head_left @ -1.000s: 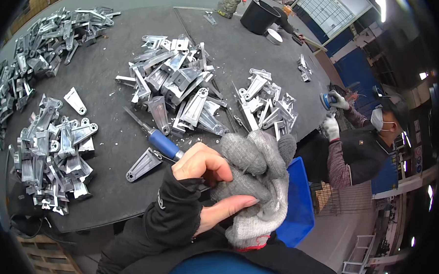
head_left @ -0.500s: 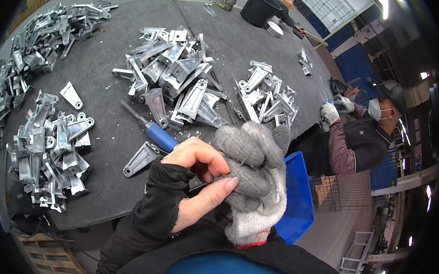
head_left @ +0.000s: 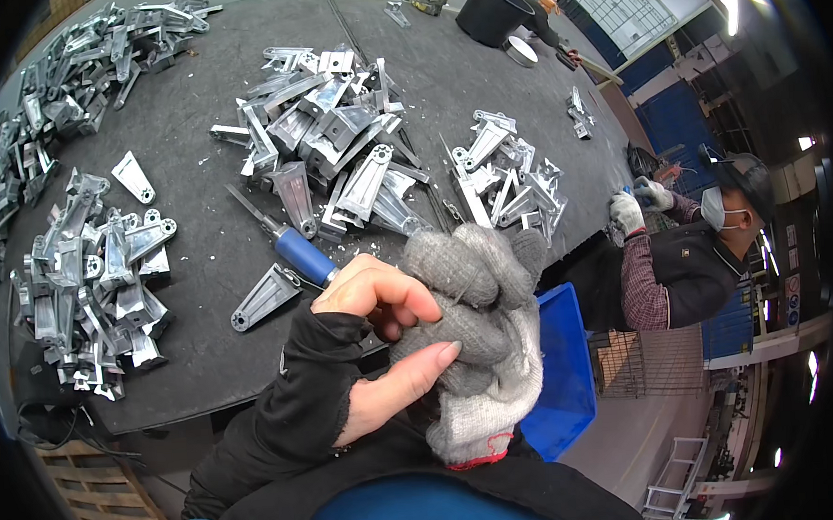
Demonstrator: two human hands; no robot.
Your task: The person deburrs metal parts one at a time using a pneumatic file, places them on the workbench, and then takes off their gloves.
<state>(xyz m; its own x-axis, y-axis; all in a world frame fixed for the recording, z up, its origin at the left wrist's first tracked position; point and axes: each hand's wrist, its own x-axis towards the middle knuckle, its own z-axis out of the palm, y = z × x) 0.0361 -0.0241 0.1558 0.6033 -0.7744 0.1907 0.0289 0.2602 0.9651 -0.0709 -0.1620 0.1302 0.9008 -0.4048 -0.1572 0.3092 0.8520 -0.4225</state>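
Note:
My left hand (head_left: 382,322), bare with a black sleeve over the wrist, is curled against my right hand, its thumb and index finger at the glove's fingers. My right hand (head_left: 480,322) wears a grey knitted work glove with a white, red-edged cuff. Its fingers are folded in, and whatever lies inside them is hidden. Just beyond my left hand, a file with a blue handle (head_left: 303,256) rests on the dark table. Beside it lies a single silver metal bracket (head_left: 266,297).
Piles of metal brackets lie at the centre (head_left: 327,124), left (head_left: 97,283), far left (head_left: 83,79) and right (head_left: 506,172) of the table (head_left: 196,112). A blue bin (head_left: 561,374) stands at my right. A masked co-worker (head_left: 686,257) handles something farther right. A black bucket (head_left: 492,15) stands at the back.
The thumb and index finger of my left hand have parted slightly at the glove. Both hands otherwise stay nearly in place; the brackets and file have not moved.

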